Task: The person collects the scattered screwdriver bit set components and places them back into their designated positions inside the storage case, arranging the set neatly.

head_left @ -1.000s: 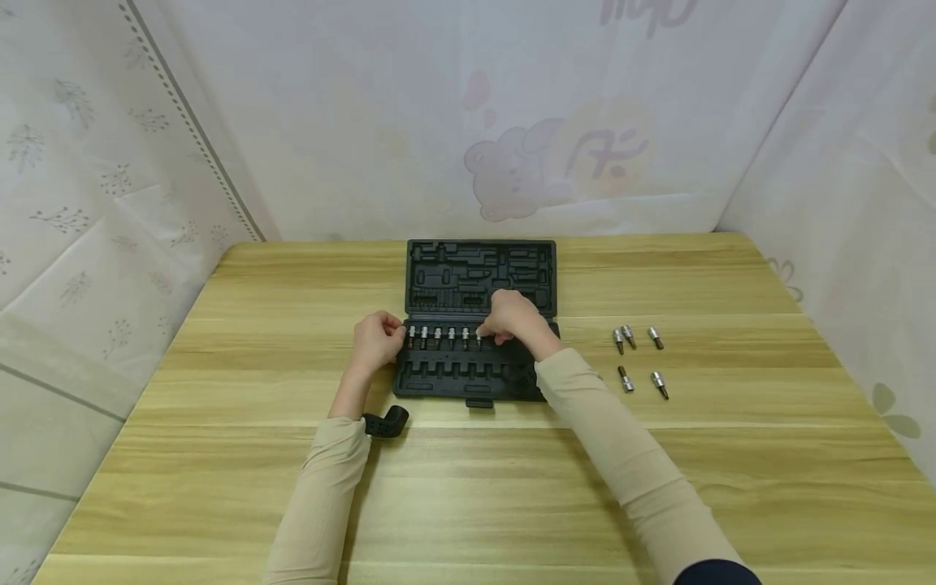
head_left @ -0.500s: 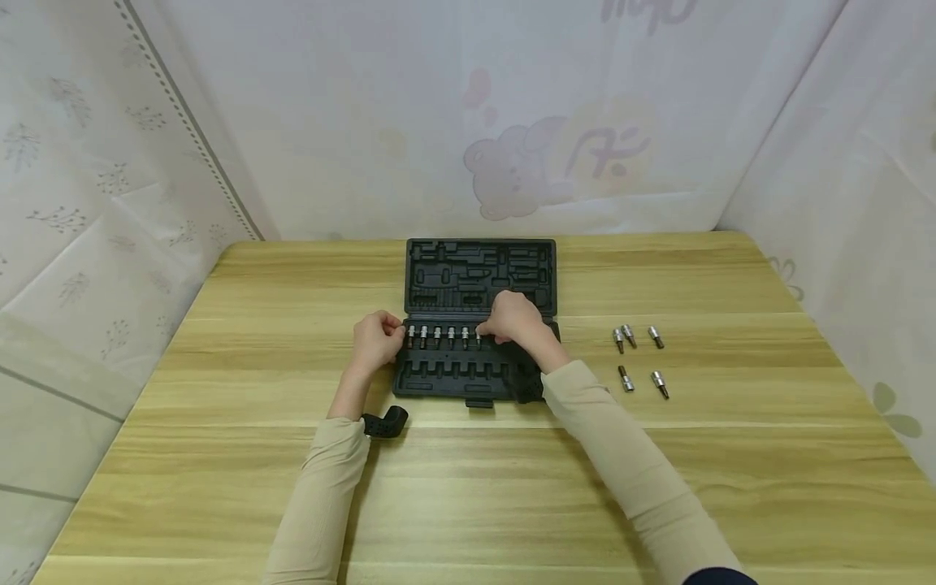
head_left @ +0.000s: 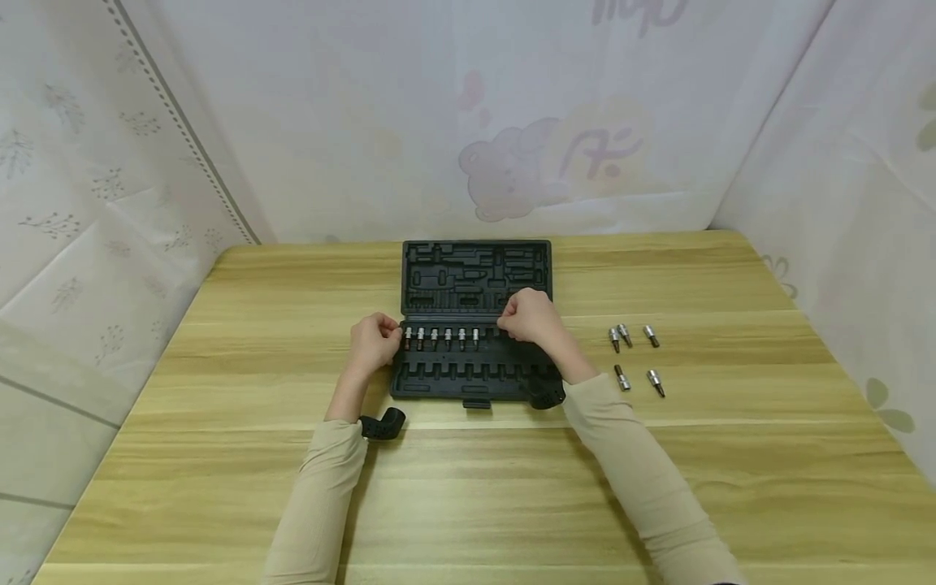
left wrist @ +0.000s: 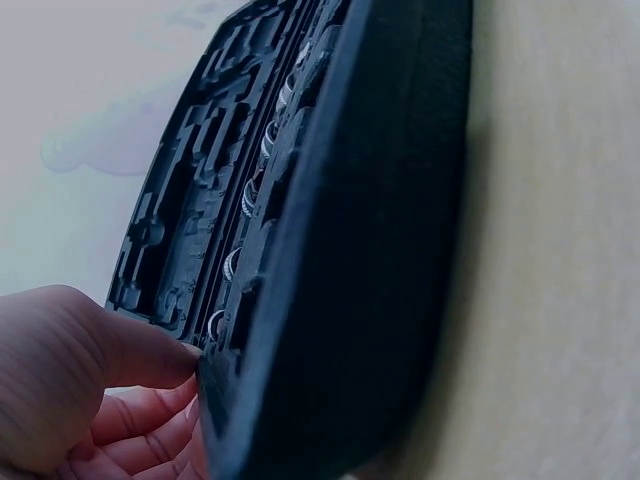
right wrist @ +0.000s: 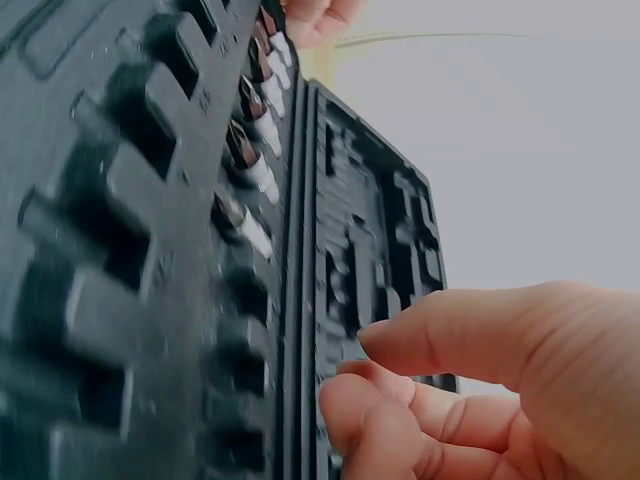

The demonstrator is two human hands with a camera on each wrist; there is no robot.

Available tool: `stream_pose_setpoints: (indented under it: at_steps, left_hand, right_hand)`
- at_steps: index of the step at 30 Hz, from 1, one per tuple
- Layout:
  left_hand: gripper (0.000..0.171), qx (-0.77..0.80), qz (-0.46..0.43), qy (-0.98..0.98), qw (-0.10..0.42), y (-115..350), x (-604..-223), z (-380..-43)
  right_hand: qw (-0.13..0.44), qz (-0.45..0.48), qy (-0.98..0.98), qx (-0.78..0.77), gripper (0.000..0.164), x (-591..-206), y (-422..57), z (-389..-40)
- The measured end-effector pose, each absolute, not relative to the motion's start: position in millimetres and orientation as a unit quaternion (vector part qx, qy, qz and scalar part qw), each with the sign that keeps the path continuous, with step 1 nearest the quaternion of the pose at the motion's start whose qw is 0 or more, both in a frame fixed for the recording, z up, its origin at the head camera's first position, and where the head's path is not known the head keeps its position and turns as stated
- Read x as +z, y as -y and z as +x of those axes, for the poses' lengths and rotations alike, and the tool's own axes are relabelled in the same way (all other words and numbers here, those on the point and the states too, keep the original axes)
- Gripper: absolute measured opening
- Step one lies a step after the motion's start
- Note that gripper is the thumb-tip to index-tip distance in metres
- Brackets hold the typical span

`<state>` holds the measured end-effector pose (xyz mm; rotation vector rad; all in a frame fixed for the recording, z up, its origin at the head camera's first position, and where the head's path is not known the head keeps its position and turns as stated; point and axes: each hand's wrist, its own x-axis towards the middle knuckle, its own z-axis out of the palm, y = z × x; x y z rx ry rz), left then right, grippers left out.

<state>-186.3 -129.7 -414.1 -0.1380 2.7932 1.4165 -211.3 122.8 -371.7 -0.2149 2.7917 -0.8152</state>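
The right hand (head_left: 530, 315) is shifted rightward from the bits (head_left: 448, 334), fingers loosely curled; left of frame centre, the case (head_left: 453, 357) is pinched by the left hand (head_left: 373, 341).

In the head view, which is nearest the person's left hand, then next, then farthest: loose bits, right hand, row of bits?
1. Row of bits: in the case, beside the left hand.
2. Right hand: over the case's right half.
3. Loose bits: on the table, rightmost.

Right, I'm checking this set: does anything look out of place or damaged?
Five loose silver metal bit sockets lie at mixed angles on the wooden table, odd because six similar ones sit lined up inside the open black plastic case. No damage shows.
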Motion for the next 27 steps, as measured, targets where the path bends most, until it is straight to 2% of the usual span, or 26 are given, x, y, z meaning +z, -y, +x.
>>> stream_pose_setpoints:
  at_steps: [27]
  left_hand:
    - [0.010, 0.449, -0.045, -0.892, 0.005, 130, -415, -187]
  right_hand:
    - [0.127, -0.041, -0.942, -0.307, 0.015, -358, -181, -196]
